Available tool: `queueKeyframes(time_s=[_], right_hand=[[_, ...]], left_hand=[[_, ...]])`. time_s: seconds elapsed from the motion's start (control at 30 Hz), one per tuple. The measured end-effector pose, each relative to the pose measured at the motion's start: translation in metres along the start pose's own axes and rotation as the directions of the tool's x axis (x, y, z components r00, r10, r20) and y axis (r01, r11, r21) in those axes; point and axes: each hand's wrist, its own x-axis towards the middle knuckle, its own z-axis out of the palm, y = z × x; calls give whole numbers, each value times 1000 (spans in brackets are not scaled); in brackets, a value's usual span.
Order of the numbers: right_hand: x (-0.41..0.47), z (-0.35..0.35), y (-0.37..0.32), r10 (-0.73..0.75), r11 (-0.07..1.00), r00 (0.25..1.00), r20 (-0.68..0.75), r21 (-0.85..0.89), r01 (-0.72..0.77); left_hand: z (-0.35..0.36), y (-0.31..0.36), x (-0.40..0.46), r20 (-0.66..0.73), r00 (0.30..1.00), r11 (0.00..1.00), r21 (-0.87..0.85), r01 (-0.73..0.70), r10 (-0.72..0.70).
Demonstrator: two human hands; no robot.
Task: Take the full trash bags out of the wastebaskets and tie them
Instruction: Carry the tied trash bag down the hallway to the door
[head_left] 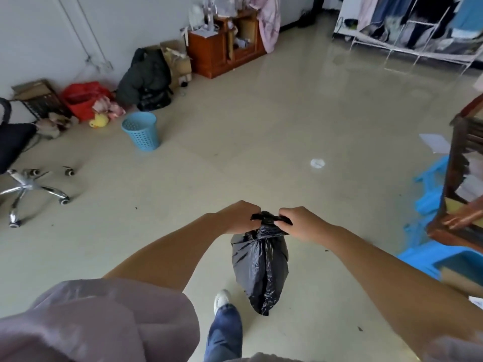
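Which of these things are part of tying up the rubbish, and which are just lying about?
Part of the job:
black trash bag, its neck pulled between the left hand and right hand
blue wastebasket, no bag showing in it

Just lying about:
yellow toy duck
red bag
office chair
wooden cabinet
clothes rack

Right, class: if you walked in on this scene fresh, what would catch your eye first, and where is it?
First, the black bag hanging low in the middle, its neck gripped by the left hand and the right hand on either side of the knot. Next, the blue basket standing upright on the floor at the left, apart from the bag. Behind it, a red bag and a yellow duck lie against the wall.
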Motion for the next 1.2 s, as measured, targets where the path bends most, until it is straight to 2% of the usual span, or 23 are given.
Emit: queueKeyframes(time_s=[0.33, 0.53, 0.83, 1.07, 1.2], right_hand=[[153, -71, 13, 78, 997, 992, -103, -14, -80], [242, -113, 34, 112, 994, 989, -100, 14, -111], [395, -185, 117, 100, 995, 987, -124, 35, -96], [494, -247, 174, 19, 997, 994, -104, -70, -26], [557, -280, 214, 0, 991, 994, -109, -133, -15]], left_hand=[[-113, -71, 126, 33, 991, 991, 41, -131, 129], [-171, -104, 211, 45, 985, 985, 53, -166, 164], [-244, -142, 387, 28, 991, 990, 46, -132, 130], [-294, -163, 500, 29, 989, 989, -31, -143, 144], [-332, -171, 579, 44, 978, 978, 22, -206, 204]])
